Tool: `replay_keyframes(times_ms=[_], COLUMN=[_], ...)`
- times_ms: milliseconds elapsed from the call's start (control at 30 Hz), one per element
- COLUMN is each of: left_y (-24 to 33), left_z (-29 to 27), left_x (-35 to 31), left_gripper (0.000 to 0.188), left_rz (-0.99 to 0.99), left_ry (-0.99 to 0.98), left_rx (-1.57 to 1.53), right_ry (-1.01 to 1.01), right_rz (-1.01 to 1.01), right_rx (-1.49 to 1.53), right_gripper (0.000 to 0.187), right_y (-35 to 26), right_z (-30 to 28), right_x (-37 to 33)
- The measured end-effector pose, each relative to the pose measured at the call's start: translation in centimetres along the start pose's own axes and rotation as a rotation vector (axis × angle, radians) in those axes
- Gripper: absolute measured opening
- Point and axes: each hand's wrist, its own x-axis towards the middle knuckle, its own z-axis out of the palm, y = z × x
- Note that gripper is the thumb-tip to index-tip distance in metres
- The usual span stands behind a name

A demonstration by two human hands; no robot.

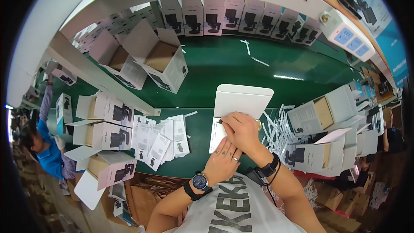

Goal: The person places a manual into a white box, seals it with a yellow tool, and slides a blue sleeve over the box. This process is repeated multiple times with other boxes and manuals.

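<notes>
In front of me on the green bench lies a white carton (246, 99) with its far flap raised. My left hand (222, 159) rests over the carton's near edge, its fingers stretched out and the thumb hidden. Over the carton's middle, my right hand (241, 131) is bent with thumb and fingers pinched together. A small dark spot shows at its fingertips, and I cannot make out what the fingers hold. To the left of my hands lies a loose pile of white printed leaflets (166, 140).
Shredded white paper strips (276, 131) lie on the right, beside open cartons (319, 112). Other open cartons (108, 136) stand at left, with two more (161, 56) behind a post. Printed boxes (213, 15) line the back. A person in blue (47, 146) is far left.
</notes>
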Motion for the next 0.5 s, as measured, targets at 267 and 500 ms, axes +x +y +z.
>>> replay_keyframes(times_ms=[267, 500], left_y=[0.1, 0.1], left_z=[1.3, 0.7], left_x=[-0.9, -0.5], left_gripper=[0.06, 0.065], left_rz=[-0.043, -0.029], left_ry=[-0.032, -0.019], left_rx=[0.003, 0.039], right_ry=[-0.066, -0.209], right_rz=[0.064, 0.14], right_rx=[0.111, 0.18], right_gripper=[0.021, 0.023], right_y=[-2.4, -1.9], right_z=[-0.1, -2.5], right_x=[0.8, 0.4])
